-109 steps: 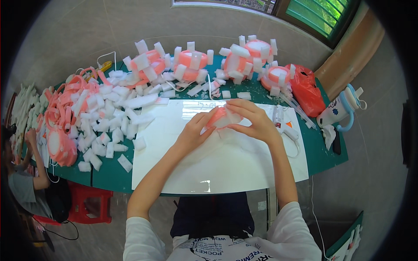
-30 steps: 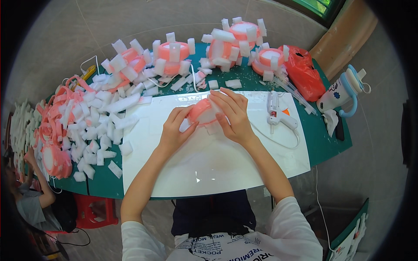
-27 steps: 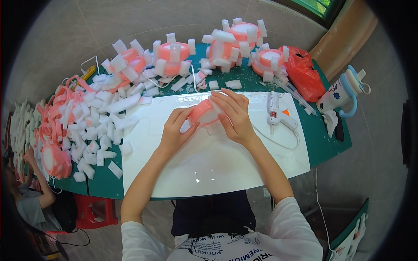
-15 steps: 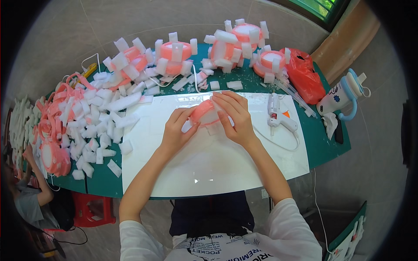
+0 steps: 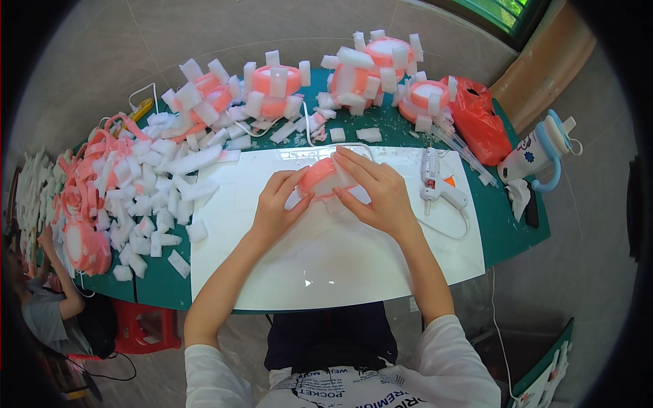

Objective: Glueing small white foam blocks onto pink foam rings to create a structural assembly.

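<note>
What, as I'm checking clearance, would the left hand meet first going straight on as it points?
The pink-and-white foam piece, which the left hand touches; how high it sits above the white board is unclear.

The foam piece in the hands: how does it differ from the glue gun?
The foam piece is rounded, pink and white, while the glue gun is mostly white with a handle. The left hand and right hand are on the foam piece, whereas the glue gun lies untouched on the white board. A white cord runs from the glue gun; none shows on the foam piece. Both have white parts.
</note>
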### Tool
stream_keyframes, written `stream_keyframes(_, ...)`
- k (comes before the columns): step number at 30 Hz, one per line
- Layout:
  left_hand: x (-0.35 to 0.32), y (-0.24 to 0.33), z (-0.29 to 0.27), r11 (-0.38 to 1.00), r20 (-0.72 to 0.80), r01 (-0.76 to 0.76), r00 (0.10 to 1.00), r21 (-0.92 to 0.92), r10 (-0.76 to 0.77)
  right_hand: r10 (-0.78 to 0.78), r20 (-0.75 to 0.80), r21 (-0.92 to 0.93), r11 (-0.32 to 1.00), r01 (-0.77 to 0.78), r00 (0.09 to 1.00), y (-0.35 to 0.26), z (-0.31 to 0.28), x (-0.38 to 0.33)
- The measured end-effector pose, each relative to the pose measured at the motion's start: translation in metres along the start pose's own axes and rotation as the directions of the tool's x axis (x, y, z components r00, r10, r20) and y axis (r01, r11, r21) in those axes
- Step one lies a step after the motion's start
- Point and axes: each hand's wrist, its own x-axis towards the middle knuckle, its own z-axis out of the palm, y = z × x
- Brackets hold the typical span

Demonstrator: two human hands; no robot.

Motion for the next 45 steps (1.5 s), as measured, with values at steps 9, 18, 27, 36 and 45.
stream_keyframes(9, -0.001, -0.001, 0.0, 1.0, 0.003, -0.004, 1.0, 0.015, 0.004, 0.058, 0.019, 0.224, 0.973, -0.061, 0.998, 0.006, 0.001, 0.0)
stream_keyframes(18, 0.001, 0.001, 0.003, 1.0, 0.0, -0.002, 1.0, 0.01, 0.002, 0.0, -0.162, 0.169, 0.985, 0.028, 0.987, 0.011, 0.015, 0.0)
stream_keyframes(27, -0.001, 0.0, 0.005, 1.0, -0.028, 0.006, 1.0, -0.008, -0.007, 0.034, -0.101, 0.12, 0.993, -0.021, 0.994, 0.008, 0.017, 0.0)
stream_keyframes(36, -0.004, 0.0, 0.006, 0.999, -0.042, 0.028, 0.999, -0.019, -0.029, -0.04, -0.136, 0.171, 0.983, 0.063, 0.99, 0.011, 0.021, 0.0)
stream_keyframes(45, -0.002, 0.002, 0.0, 0.999, -0.019, 0.038, 0.999, -0.013, -0.038, 0.02, 0.02, 0.236, 0.972, -0.024, 1.0, 0.005, 0.006, 0.0)
